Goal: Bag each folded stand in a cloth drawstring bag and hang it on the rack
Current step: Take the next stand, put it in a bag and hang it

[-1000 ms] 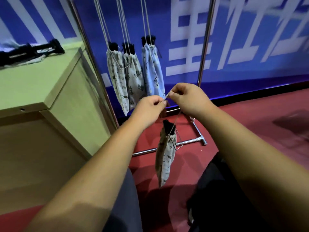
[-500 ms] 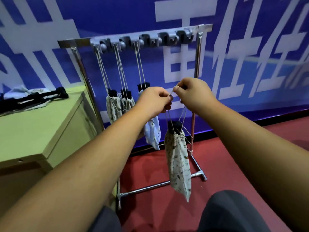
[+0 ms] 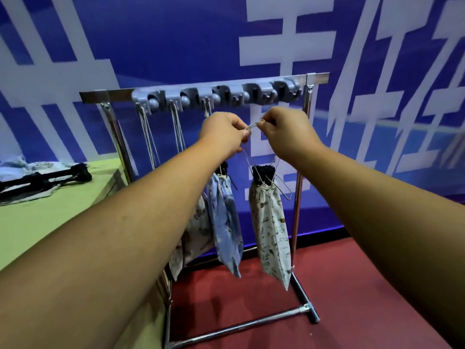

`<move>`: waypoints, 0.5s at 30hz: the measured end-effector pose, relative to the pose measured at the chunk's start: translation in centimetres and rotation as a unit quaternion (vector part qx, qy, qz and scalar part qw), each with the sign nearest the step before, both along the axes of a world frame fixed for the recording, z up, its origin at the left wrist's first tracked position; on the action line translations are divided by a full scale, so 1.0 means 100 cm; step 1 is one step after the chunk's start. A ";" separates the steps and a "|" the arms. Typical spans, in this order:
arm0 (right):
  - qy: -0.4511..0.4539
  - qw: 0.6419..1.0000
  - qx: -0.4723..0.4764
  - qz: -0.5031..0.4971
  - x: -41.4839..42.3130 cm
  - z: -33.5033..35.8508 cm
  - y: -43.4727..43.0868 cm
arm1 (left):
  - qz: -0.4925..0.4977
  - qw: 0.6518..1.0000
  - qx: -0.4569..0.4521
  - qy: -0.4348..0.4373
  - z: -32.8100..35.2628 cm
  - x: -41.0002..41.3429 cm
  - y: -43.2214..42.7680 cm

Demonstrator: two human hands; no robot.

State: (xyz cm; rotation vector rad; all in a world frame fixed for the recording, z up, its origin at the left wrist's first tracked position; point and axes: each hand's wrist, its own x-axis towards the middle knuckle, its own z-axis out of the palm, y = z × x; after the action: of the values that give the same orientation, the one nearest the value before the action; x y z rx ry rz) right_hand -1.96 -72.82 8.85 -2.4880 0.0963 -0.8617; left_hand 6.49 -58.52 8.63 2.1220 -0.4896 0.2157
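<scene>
Drawstring [image 3: 252, 127] loop is pinched at both ends. The left grip [image 3: 224, 133] is closed on one side and the right grip [image 3: 289, 132] on the other, fingers curled tight, so a short span of cord runs nearly level between them. Holding it spread this way keeps the loop open, which I judge is meant to let it drop over a peg rather than snag.

Below the hands the cords converge on the neck of the patterned bag [image 3: 271, 230]. It hangs free in the air, clear of the red floor [image 3: 352, 273]. Its own weight pulls the neck snug around the black top of the folded stand [image 3: 263, 171] that pokes out.

Both hands sit just under the grey hook strip [image 3: 226, 96] on the rack [image 3: 299, 197], near the unused pegs [image 3: 256, 95] toward its right end. Three sets of cords run down from pegs on the left. A blue bag [image 3: 226, 222] hangs there, with a pale bag [image 3: 196, 227] partly hidden behind the left forearm.

Bagging of this stand therefore looks done, and hanging is the step in hand: the loop needs lifting a little and slipping over a free peg. On the green desk [image 3: 50, 217] at left an unbagged stand [image 3: 45, 176] lies on loose cloth [image 3: 22, 197], apparently waiting its turn.
</scene>
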 end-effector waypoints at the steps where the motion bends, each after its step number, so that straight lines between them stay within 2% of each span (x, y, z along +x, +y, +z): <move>1: -0.002 1.000 -0.006 0.003 0.009 0.005 -0.001 | 0.004 1.000 -0.014 -0.002 0.006 0.006 0.000; 7: 0.001 0.997 -0.073 -0.006 0.059 0.034 -0.001 | 0.054 0.995 -0.041 -0.074 0.031 0.040 0.000; 11: -0.031 0.997 -0.059 -0.034 0.081 0.044 0.002 | 0.094 0.987 -0.024 -0.130 0.042 0.051 -0.007; 15: -0.016 0.996 -0.054 -0.068 0.097 0.052 0.002 | 0.112 0.986 -0.003 -0.123 0.049 0.056 -0.018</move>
State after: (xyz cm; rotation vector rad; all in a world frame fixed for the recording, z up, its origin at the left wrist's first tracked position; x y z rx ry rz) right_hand 7.69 -72.58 14.09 -2.5901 0.2147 -0.9873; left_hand 12.06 -60.32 13.52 2.1530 -0.3913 0.6127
